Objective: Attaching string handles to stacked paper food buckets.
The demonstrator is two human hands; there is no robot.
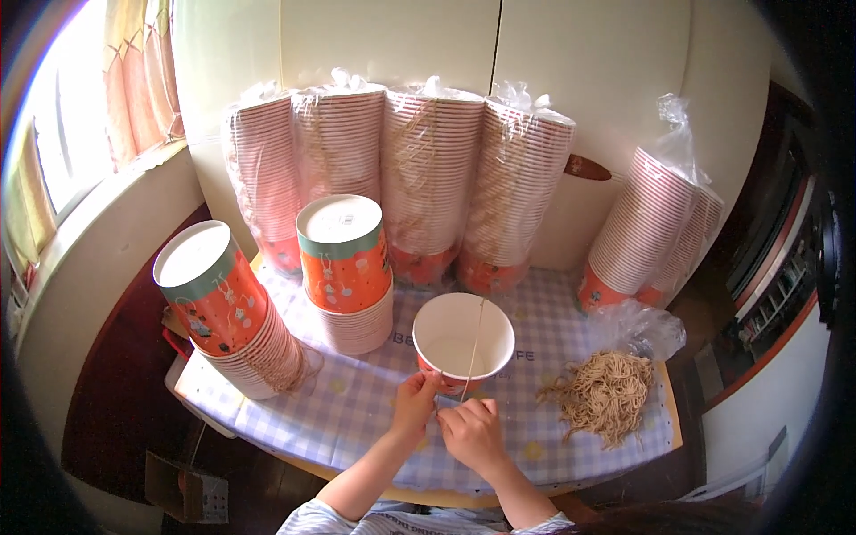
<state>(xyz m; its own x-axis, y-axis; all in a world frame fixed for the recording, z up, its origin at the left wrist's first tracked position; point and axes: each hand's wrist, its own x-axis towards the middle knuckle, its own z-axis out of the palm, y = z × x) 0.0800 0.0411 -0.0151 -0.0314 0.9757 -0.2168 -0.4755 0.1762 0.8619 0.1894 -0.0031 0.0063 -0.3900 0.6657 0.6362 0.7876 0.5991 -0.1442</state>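
One open paper bucket is standing mouth-up near the middle of the table's front half, showing a white inside and a patterned orange-red outer wall below its near rim. A thin tan cord is crossing its mouth from the far rim to the near side, where it is running down to the fingers of the right hand. That hand is curling its fingers closed on the cord, just in front of the bucket. The left hand is bending its fingers at the near rim, touching it; I cannot tell what they are gripping. Both hands are working close together, almost meeting.

To the right, a loose heap of tan strands is lying on a blue-and-white checked tablecloth, with a crumpled clear bag sitting just behind it. To the left, two stacks of nested, upside-down buckets are standing: a nearer one, leaning in view, with strands hanging down its right side, and a farther one.

Along the back, four tall stacks in clear plastic are lining up side by side, while two more wrapped stacks are standing at the right. Farther left, curtains are hanging beside a bright window.
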